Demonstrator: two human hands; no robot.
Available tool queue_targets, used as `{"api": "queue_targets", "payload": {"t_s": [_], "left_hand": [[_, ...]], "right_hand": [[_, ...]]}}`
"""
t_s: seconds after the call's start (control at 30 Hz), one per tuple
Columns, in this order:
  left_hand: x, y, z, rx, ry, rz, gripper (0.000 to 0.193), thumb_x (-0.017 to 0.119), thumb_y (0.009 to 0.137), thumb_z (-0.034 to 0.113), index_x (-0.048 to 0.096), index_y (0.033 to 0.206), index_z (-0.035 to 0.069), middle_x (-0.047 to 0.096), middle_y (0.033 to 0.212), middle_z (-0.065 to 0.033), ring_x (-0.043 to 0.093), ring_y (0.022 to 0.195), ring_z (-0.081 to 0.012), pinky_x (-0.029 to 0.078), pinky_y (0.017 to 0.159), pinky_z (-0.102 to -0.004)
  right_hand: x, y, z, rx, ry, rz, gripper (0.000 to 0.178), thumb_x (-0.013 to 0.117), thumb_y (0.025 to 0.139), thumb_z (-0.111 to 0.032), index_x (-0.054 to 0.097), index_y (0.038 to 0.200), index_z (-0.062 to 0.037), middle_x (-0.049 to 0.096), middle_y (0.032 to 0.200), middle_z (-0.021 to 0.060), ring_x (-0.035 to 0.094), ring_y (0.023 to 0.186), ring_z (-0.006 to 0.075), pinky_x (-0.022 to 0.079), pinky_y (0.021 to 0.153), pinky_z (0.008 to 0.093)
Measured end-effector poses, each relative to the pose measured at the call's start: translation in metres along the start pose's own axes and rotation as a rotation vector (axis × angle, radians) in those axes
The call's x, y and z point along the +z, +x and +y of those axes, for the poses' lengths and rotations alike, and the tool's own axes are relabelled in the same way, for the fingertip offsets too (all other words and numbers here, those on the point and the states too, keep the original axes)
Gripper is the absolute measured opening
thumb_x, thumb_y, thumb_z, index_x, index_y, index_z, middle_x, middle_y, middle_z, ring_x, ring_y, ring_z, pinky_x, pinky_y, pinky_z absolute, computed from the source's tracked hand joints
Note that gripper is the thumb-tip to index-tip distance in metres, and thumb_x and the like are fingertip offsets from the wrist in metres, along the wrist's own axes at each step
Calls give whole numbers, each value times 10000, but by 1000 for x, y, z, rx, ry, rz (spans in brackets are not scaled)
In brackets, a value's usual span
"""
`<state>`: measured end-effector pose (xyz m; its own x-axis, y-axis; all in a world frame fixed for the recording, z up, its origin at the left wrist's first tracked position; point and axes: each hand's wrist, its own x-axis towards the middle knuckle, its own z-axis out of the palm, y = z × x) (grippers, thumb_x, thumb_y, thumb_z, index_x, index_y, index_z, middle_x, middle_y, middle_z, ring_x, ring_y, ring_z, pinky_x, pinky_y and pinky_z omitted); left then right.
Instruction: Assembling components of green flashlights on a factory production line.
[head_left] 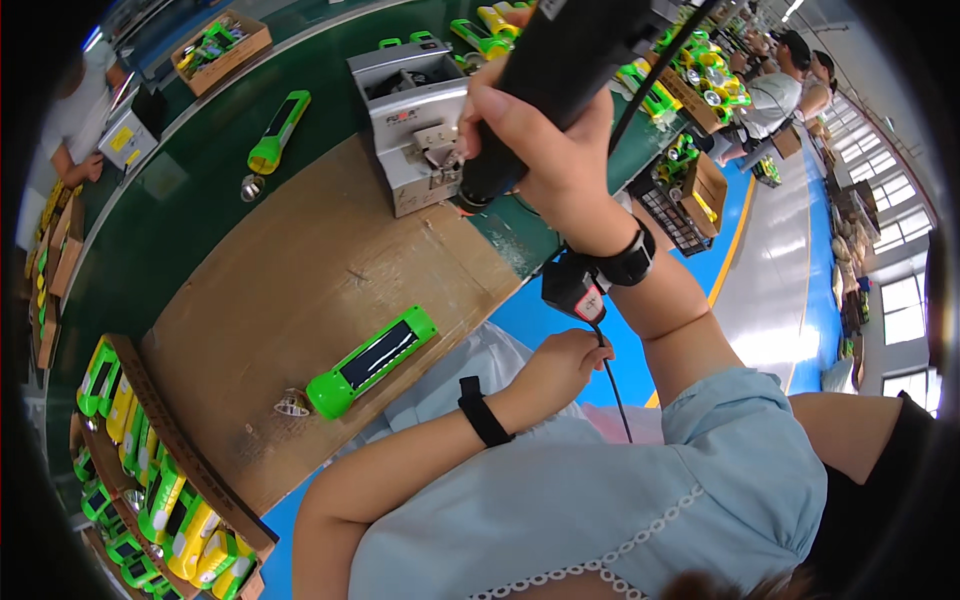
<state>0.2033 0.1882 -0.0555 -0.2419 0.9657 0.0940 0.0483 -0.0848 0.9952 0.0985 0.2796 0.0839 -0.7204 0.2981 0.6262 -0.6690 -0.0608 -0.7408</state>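
Here on the cardboard mat (pixel 300 270), a shiny cup (pixel 292 403) sits just beside the green torch (pixel 370 362); a bumped torch could knock it toward the near edge. Left hand (pixel 560 372): fingers curled by a thin cord (pixel 615 390), whether gripping I can't tell; a snag could tug the small black box (pixel 572 290). And the right hand (pixel 560 150), fingers wrapped firmly around the black screwdriver (pixel 560 70), tip beside the grey machine (pixel 415 120); a slip might strike it. Room: carton wall (pixel 185 440) left, bare mat between, machine crowding the right.

Light-blue top (pixel 560 510), white ring trim (pixel 660 522); black wristband (pixel 485 412) left, black strap (pixel 632 260) right.
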Motion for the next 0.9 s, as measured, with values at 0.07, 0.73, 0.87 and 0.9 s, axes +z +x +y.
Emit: {"api": "queue_targets", "payload": {"t_s": [0.07, 0.73, 0.87, 0.9], "left_hand": [[-7, -10, -3, -23, -1, 43, 192, 506, 876, 155, 632, 849, 13, 606, 738, -135, 585, 654, -271, 460, 624, -363], [-111, -105, -1, -149, 958, 806, 420, 734, 694, 221, 587, 1058, 72, 600, 979, -76, 550, 924, -278, 406, 803, -386], [-111, -104, -1, -150, 936, 799, 421, 731, 697, 230, 587, 1058, 70, 600, 986, -74, 551, 925, -275, 402, 808, -388], [-111, -104, -1, -152, 935, 800, 421, 731, 697, 230, 587, 1058, 70, 600, 986, -74, 551, 925, -275, 402, 808, -388]], "right_hand": [[2, -4, 4, 0, -104, -37, 467, 612, 781, 5, 349, 1165, -26, 583, 757, 112, 584, 595, 182, 490, 553, 312], [33, -83, 46, 261, -49, -132, 720, 649, 828, -175, 171, 1365, -120, 513, 804, 72, 549, 630, 174, 485, 654, 349], [31, -83, 44, 275, -24, -109, 719, 647, 829, -170, 169, 1363, -116, 514, 804, 73, 548, 627, 175, 485, 652, 354], [31, -82, 43, 254, -15, -109, 720, 647, 828, -168, 169, 1363, -113, 514, 805, 73, 548, 626, 175, 486, 651, 355]]}}
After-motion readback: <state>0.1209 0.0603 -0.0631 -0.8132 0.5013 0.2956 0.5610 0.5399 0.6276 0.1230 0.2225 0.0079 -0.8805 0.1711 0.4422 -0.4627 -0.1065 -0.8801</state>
